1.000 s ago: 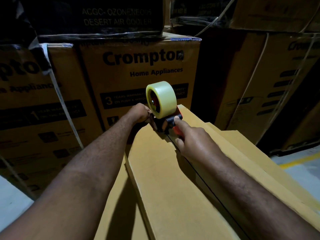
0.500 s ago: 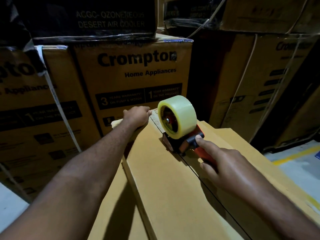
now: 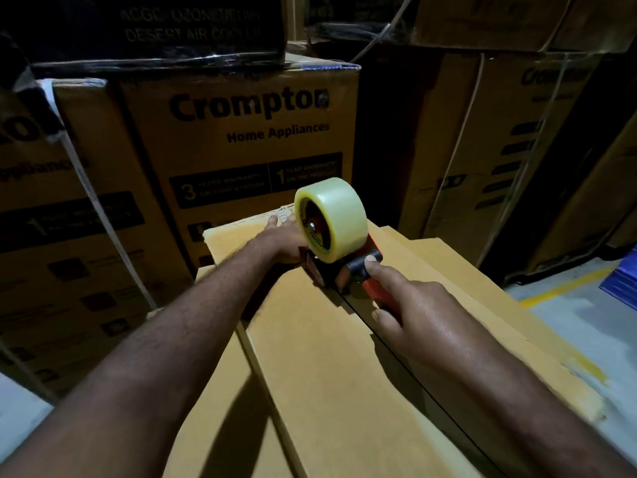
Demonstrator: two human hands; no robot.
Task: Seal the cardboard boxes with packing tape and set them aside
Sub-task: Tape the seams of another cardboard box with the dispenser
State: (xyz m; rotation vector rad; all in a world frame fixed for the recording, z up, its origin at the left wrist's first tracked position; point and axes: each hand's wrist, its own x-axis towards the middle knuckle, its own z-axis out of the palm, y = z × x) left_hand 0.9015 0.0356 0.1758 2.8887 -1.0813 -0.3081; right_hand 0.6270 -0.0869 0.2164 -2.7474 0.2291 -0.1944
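Along the seam of the box (image 3: pixel 310 367), the right hand (image 3: pixel 424 319) gripped the tape dispenser (image 3: pixel 344 270), the left hand (image 3: pixel 282 239) pressed flat-fingered; taping apparently needed a steady pull.

grey floor (image 3: pixel 586 326) w/ yellow line (image 3: pixel 565 288); printed cartons (image 3: pixel 86 270) on it, maybe blue crate (image 3: pixel 622 281).

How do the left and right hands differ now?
The left hand rests on the box's far end, partly hidden behind the tape roll; the right hand grips the red handle of the tape dispenser, forefinger stretched forward. The left reaches farther than the right. Both are over one box.
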